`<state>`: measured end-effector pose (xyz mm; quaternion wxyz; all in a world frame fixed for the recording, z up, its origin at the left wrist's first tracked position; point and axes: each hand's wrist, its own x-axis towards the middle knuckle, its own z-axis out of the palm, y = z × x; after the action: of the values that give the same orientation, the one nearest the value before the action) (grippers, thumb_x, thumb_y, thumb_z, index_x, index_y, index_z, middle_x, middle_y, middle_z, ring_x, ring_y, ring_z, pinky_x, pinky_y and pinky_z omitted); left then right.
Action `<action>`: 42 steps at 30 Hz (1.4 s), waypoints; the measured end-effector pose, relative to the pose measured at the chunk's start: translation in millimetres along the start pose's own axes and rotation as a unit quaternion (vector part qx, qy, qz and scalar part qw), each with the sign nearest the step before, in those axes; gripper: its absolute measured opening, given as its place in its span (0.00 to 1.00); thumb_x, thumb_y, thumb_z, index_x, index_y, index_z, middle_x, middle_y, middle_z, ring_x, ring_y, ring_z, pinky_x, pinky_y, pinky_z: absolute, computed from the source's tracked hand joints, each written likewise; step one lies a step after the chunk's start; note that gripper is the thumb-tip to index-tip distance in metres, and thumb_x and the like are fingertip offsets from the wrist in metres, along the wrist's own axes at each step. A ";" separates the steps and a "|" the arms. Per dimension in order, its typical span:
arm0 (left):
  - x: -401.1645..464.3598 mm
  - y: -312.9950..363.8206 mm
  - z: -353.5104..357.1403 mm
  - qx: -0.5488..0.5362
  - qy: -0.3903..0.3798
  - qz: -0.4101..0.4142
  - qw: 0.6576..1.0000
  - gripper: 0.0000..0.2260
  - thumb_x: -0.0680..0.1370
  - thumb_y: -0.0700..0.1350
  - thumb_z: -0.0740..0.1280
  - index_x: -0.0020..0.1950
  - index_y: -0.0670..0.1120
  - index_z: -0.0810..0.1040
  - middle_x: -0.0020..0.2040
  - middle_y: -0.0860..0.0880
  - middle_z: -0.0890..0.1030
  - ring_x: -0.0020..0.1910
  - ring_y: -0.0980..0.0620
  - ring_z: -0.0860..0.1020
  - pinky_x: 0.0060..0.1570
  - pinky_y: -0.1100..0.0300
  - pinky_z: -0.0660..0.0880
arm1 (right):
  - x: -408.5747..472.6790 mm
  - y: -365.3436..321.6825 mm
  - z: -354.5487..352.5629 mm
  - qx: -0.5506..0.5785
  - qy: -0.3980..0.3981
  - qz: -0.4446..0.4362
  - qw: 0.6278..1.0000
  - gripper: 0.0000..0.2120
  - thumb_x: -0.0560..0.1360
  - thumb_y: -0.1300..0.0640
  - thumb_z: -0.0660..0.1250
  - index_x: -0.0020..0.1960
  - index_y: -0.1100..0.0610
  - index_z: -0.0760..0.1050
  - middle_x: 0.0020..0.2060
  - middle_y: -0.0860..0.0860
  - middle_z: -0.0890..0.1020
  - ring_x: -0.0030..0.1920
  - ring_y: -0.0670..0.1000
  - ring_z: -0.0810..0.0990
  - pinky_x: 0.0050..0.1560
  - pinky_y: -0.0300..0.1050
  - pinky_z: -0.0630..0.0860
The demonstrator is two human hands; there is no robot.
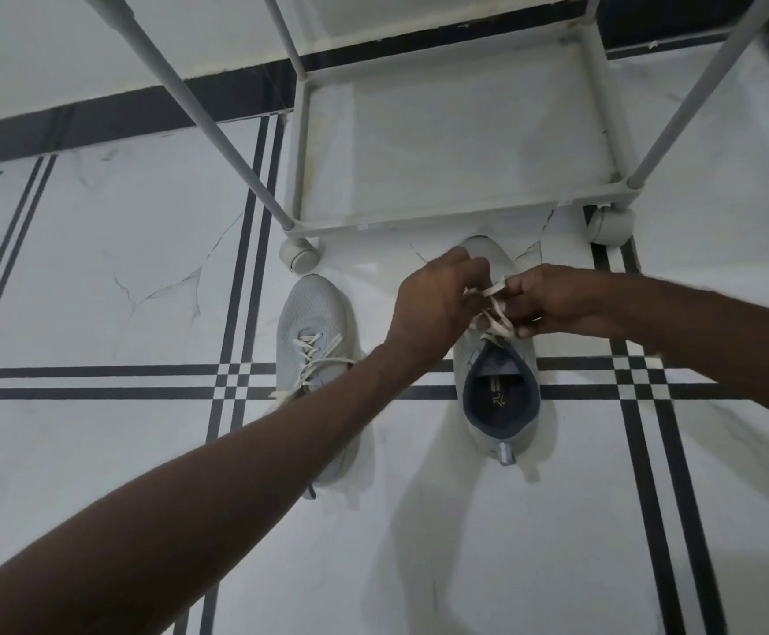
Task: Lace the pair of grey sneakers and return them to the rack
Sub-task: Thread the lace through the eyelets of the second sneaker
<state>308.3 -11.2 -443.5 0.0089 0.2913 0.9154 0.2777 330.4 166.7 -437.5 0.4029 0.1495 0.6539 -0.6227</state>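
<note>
Hands, left (437,304) and right (552,300), pinching lace (494,309) mid-frame over right sneaker (501,391), long axis toe-up toward rack (455,217) above.

A white marble-look tiled floor (98,277) fills most of the view, crossed by paired black inlay stripes (98,382) that meet in small checkered squares (233,381). Fine grey veins (167,286) run through one tile. A broad black band (121,116) runs along the base of a pale wall (53,48) at the top.
</note>
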 end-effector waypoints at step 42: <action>-49.0 -48.1 1.7 -0.167 -0.139 -0.446 0.868 0.23 0.75 0.53 0.72 0.62 0.38 0.77 0.54 0.38 0.83 0.47 0.44 0.82 0.53 0.50 0.81 | -21.3 51.1 -19.9 -0.464 0.273 -0.068 0.840 0.14 0.72 0.61 0.73 0.57 0.59 0.83 0.46 0.54 0.87 0.44 0.51 0.84 0.40 0.32 0.70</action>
<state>323.8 -69.2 -476.7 0.3075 -0.1186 0.8772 0.3492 372.7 201.0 -459.7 0.1866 0.0644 0.9583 -0.2066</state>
